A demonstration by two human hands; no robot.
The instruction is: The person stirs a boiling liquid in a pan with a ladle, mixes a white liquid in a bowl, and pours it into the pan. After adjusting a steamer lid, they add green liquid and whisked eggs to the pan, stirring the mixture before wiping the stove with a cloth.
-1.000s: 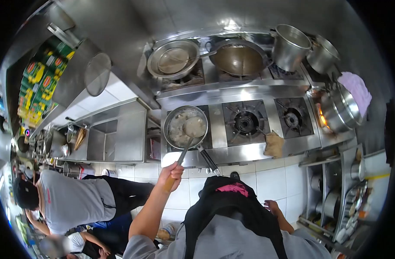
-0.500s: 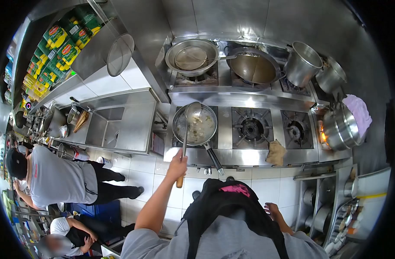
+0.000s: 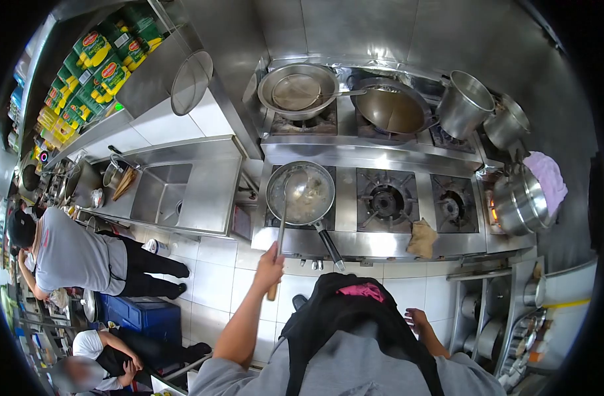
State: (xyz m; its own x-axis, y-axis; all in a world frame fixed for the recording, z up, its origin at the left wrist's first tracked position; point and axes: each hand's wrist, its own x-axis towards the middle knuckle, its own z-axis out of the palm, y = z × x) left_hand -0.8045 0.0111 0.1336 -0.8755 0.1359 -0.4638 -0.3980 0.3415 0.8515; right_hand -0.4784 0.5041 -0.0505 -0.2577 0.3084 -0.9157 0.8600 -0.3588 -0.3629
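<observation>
My left hand [image 3: 269,269] is closed round the handle of a long ladle [image 3: 281,231], whose wooden end sticks out below the fist. The ladle's round bowl lies within a frying pan [image 3: 273,210] on the front left burner, among cloudy liquid with pale pieces whose kind I cannot make out. The pan's black handle [image 3: 329,247] points toward me, and neither hand touches it. Down at my right side hangs my right hand [image 3: 417,321], holding nothing, its fingers loosely apart.
Behind stand a wide bowl with a strainer [image 3: 298,92], a dark wok [image 3: 391,109] and tall pots [image 3: 465,104]. A brown cloth [image 3: 422,239] hangs at the stove's front edge. Flame shows beside a steel pot [image 3: 523,201] at right. Two people [image 3: 80,254] are at left, near a sink [image 3: 162,193].
The ladle's bowl has moved toward me, from the pan's far side to nearer its middle. My right hand stays put. The standing person at left has shifted further left.
</observation>
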